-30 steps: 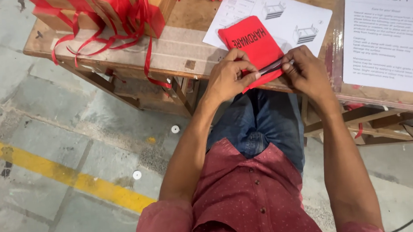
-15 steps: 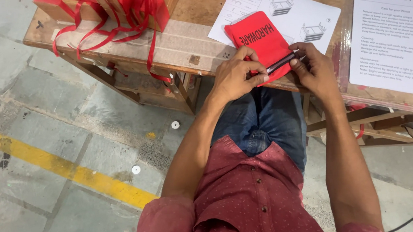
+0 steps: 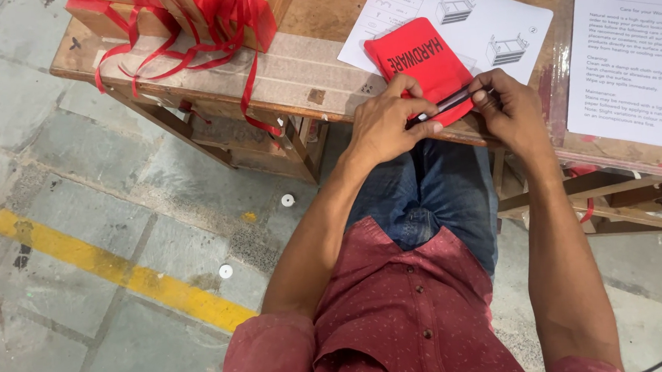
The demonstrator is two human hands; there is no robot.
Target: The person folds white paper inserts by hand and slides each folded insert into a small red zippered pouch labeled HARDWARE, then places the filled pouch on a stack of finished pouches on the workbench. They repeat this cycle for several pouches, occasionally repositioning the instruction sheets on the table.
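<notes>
A red fabric pouch (image 3: 420,65) with black lettering lies on a white instruction sheet (image 3: 452,23) at the near edge of a wooden workbench (image 3: 291,75). My left hand (image 3: 381,123) grips the pouch's near end from the left. My right hand (image 3: 510,109) pinches the same end from the right. Between the two hands runs a thin dark strip (image 3: 450,104) along the pouch's mouth. Both hands sit over the bench edge, above my lap.
A wooden box wrapped in loose red ribbons (image 3: 192,16) stands at the bench's far left. A plastic-sleeved printed page (image 3: 635,52) lies at the right. A yellow line (image 3: 109,266) crosses the concrete floor at the left. Wooden frame pieces (image 3: 607,196) sit under the bench.
The view has shifted slightly. Both hands stay on the pouch's near end, and the fingers have drawn closer along its mouth.
</notes>
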